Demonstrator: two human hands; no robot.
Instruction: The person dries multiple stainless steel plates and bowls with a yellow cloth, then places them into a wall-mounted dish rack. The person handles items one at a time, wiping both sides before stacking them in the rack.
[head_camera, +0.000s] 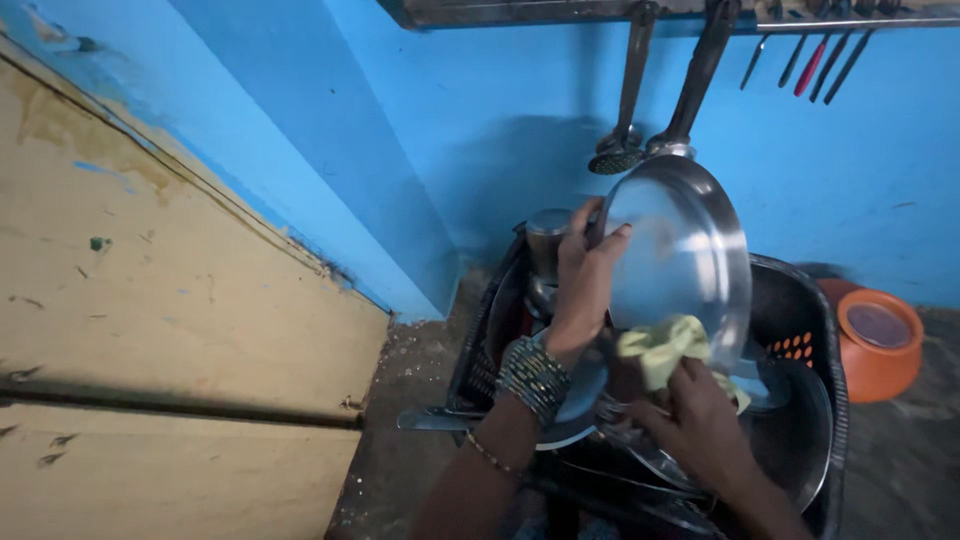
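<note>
A dishwashing corner of a modest home kitchen is shown. A black plastic dish basket (815, 300), set in the corner of a rough stone floor (410, 400), is filled with steel plates and pans, and a steel tumbler (547, 240) is stood at its back. Ladles, among them a perforated skimmer (616, 155), are hung from a metal rail (560, 12) on the blue-painted wall (480, 110). An orange clay pot (878, 345) is placed beside the basket.

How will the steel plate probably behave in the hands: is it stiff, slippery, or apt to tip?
The plate looks like thin, shiny metal, so it is probably stiff and light. Its smooth surface may be slippery. The left hand holds it upright by the rim while the right hand presses a yellow cloth on it, so it could tip.
</note>
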